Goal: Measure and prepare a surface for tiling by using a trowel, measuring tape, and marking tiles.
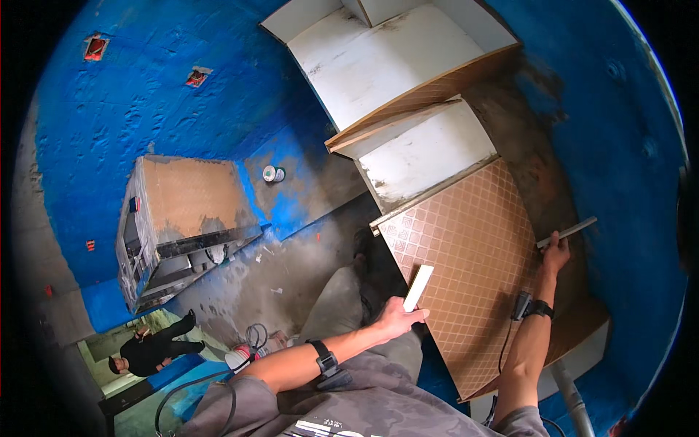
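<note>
My left hand (399, 317) is closed around the lower end of a short, flat white strip (419, 286), which points up and slightly to the right. Beneath that strip's tip lies the near edge of a brown panel (466, 255) with a square-grid pattern, the side of a white-lined cabinet (429, 149). Across the panel, at its far right edge, my right hand (556, 253) grips a thin pale strip (579, 228). This second strip slants up toward the blue wall, its lower end just past my fingers. Whether it touches the panel I cannot tell.
Another white-lined cabinet compartment (386, 62) stands at the top. To the left is a boxy brown-topped cabinet (196, 193), with a small can (273, 174) behind it. A person in black (153, 348) is at the lower left. A grey pipe (573, 400) rises near my right arm.
</note>
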`<action>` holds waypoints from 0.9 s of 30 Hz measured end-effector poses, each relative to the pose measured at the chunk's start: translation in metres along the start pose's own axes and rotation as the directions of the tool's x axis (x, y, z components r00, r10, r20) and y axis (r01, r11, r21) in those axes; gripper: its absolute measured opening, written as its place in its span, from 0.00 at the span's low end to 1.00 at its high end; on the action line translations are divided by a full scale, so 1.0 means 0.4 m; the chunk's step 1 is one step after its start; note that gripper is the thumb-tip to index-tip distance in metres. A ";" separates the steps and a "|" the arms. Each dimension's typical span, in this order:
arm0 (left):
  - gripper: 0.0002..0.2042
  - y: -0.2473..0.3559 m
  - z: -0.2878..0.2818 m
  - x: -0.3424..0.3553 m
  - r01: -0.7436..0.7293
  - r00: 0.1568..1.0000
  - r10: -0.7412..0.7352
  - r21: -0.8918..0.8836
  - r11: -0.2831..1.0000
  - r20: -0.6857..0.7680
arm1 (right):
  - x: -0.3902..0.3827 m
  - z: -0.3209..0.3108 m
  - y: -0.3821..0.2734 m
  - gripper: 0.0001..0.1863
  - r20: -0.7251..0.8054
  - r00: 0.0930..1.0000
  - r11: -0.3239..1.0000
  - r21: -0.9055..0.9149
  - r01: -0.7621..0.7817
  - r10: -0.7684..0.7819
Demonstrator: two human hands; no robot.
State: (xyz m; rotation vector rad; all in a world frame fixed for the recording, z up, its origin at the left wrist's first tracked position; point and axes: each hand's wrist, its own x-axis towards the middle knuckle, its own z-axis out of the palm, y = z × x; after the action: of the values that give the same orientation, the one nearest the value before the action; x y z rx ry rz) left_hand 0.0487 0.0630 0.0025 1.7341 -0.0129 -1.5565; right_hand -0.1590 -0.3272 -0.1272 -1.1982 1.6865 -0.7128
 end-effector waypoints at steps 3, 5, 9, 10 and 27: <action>0.11 0.014 0.005 -0.003 0.004 1.000 -0.004 -0.010 1.000 0.000 | 0.005 -0.008 0.003 0.24 -0.002 1.000 1.000 0.010 -0.019 0.019; 0.11 0.013 0.001 -0.008 0.015 1.000 -0.015 -0.022 1.000 -0.005 | -0.010 0.002 -0.010 0.24 -0.007 0.999 0.999 0.016 -0.046 0.046; 0.12 -0.007 0.000 -0.001 0.002 1.000 -0.003 -0.023 1.000 -0.006 | -0.024 0.016 -0.029 0.18 -0.021 1.000 0.999 0.034 0.003 -0.002; 0.12 -0.009 0.003 -0.001 -0.005 1.000 0.005 -0.039 0.999 -0.009 | -0.023 0.010 -0.026 0.19 -0.040 0.999 0.999 0.034 -0.015 0.016; 0.11 -0.016 0.006 0.003 0.018 1.000 -0.018 -0.019 1.000 -0.012 | 0.014 -0.008 0.004 0.22 0.004 1.000 1.000 -0.010 -0.017 0.017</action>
State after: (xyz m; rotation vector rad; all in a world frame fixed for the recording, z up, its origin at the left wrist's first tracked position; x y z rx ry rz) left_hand 0.0440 0.0655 -0.0017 1.7333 0.0239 -1.5540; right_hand -0.1632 -0.3318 -0.1291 -1.1898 1.6969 -0.6926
